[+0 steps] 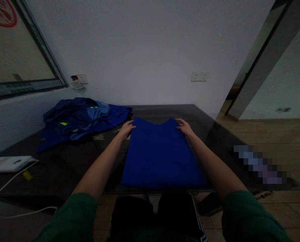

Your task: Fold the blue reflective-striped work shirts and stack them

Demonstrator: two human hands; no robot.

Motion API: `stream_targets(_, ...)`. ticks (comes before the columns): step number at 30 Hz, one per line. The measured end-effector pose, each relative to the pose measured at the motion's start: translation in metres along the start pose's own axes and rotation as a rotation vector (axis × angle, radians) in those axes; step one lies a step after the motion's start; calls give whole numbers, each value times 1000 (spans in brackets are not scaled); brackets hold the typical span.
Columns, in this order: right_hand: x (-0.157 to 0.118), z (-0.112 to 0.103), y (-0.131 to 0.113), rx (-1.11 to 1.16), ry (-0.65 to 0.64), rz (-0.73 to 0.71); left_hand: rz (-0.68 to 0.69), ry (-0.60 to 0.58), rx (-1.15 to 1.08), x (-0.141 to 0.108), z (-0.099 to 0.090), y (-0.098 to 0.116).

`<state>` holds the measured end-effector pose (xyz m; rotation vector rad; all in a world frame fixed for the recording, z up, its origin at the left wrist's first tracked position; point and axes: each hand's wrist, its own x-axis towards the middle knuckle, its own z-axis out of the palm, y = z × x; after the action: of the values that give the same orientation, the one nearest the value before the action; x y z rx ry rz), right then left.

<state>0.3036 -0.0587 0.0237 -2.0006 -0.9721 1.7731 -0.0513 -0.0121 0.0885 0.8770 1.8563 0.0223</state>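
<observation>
A folded blue garment (pixel 162 154) lies flat on the dark table in front of me, with a shallow V-shaped notch along its far edge. At its far left corner, my left hand (pixel 126 129) grips the cloth between thumb and fingers. My right hand (pixel 185 127) holds the far right corner in the same way. Both forearms reach along the sides of the garment. Its exact kind cannot be made out from this fold.
A crumpled heap of blue clothes (pixel 81 117) lies at the back left of the dark table (pixel 182 111). Nearer left is a white device (pixel 10 164) with a white cable (pixel 11 181). A blurred-out object (pixel 260 164) rests at the right. Behind the table stands a wall with sockets (pixel 199 76).
</observation>
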Motion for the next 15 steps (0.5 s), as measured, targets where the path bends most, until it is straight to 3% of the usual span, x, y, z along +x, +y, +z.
stream_targets(7,-10,4,15,-101,19,106,-48,89,162,-9,2,-15)
stream_targets(11,1,4,14,-217,115,96,-15,164,289,-8,4,-15)
stream_targets(15,18,5,9,-290,114,138,-12,145,333,-3,5,-10)
